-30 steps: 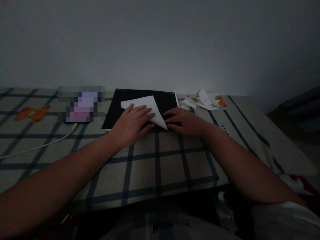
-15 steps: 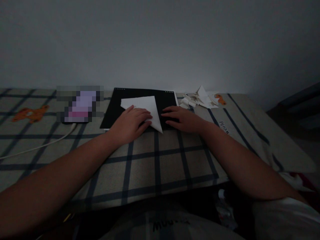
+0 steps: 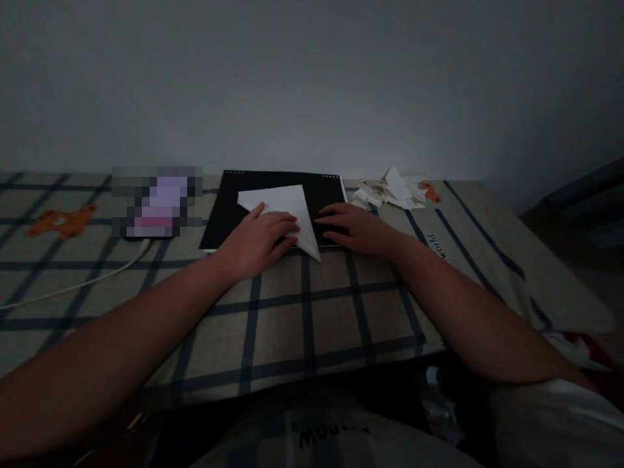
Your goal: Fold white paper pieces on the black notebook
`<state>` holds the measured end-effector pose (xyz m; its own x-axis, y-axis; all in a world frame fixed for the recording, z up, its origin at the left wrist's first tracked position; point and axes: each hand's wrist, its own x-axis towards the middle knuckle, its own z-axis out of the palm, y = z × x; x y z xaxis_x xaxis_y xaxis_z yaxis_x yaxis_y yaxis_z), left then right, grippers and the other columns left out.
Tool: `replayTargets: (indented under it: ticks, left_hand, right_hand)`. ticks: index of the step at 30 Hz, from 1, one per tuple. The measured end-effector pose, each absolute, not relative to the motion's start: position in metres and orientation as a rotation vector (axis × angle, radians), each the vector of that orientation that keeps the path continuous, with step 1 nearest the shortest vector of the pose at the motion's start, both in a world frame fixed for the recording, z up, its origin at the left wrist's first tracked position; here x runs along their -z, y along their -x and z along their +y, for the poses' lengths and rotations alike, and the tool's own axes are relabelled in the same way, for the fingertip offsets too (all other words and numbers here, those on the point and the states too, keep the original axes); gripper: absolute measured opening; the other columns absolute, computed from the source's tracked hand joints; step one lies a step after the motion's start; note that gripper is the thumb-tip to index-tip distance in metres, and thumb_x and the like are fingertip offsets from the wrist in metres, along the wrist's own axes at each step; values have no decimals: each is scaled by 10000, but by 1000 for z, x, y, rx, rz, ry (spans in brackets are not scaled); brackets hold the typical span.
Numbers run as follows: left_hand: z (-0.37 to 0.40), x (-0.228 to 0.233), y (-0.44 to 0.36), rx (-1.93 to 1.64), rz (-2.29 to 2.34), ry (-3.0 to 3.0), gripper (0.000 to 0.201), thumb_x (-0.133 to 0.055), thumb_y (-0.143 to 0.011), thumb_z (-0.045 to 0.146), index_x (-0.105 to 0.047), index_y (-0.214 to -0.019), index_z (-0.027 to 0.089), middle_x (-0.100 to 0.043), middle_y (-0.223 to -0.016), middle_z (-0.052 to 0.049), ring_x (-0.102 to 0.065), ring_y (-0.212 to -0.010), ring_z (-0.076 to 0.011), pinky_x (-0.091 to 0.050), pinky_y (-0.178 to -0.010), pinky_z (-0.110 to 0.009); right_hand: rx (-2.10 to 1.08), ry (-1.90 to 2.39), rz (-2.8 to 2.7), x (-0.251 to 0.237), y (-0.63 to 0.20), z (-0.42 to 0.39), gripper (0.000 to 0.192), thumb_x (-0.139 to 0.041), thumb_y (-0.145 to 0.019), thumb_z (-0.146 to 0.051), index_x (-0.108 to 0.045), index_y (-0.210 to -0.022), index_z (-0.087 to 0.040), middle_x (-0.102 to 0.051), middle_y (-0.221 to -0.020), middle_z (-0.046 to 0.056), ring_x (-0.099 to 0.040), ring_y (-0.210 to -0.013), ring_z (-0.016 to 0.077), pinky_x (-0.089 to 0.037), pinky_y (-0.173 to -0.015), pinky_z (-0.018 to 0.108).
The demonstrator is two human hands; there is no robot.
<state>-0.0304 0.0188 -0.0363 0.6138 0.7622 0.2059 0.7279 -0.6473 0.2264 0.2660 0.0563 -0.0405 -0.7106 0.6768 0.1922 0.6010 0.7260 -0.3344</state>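
on the flat black board (image 3: 234, 208), both hands' fingers spread flat, left hand (image 3: 256, 239) pressing a creased white paper triangle (image 3: 287, 205)

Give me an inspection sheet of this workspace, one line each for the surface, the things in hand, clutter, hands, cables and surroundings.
Surface: checked cloth with dark stripes and an orange cartoon print at far left.
Things in hand: white folded paper, triangular, lying on a black board, its point past the board's near edge.
Clutter: pile of paper scraps right of the board; a blurred-out item to its left.
Hands: left hand flat on the paper; right hand flat on the board beside it, no grip closed on anything.
Cables: white cable running left from the blurred item.
Surroundings: plain wall behind; dim light.
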Motion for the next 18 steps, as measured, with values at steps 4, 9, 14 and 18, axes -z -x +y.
replayTargets:
  ticks: [4,9,14,18]
  left_hand:
    - [17,35,28,-432,1291,-2706,510,-422,-1128,442,-796,-1363,188,-767,-1542,-161,-695,-1483,-347,-310,-1405,-700]
    - [15,34,24,-422,1341,-2699,503,-427,-1129,440,-793,-1365,189,-757,-1556,-168,-687,-1492,-360,-350,-1383,-712]
    - [14,35,23,-419,1356,-2708,468,-447,-1125,425,-802,-1349,218,-756,-1559,-155,-684,-1490,-355,-381,-1369,-701]
    - [15,37,23,-404,1360,-2721,488,-438,-1131,418,-798,-1374,195,-743,-1570,-179,-676,-1497,-369,-386,-1361,-710]
  right_hand:
    - [-324,999,-2639,40,-262,54,405,-659,-1113,-270,-806,-1482,-192,-702,-1596,204,-666,-1472,368,-542,-1251,617]
    - [-289,991,-2629,42,-261,52,396,-661,-1112,-278,-814,-1473,-227,-713,-1575,184,-671,-1455,357,-549,-1241,601]
    - [-282,973,-2631,43,-262,53,402,-660,-1109,-282,-810,-1479,-238,-722,-1559,177,-679,-1437,347,-561,-1223,589]
    - [-298,978,-2634,42,-261,54,401,-674,-1099,-279,-814,-1473,-242,-721,-1562,174,-683,-1427,349,-563,-1216,592]
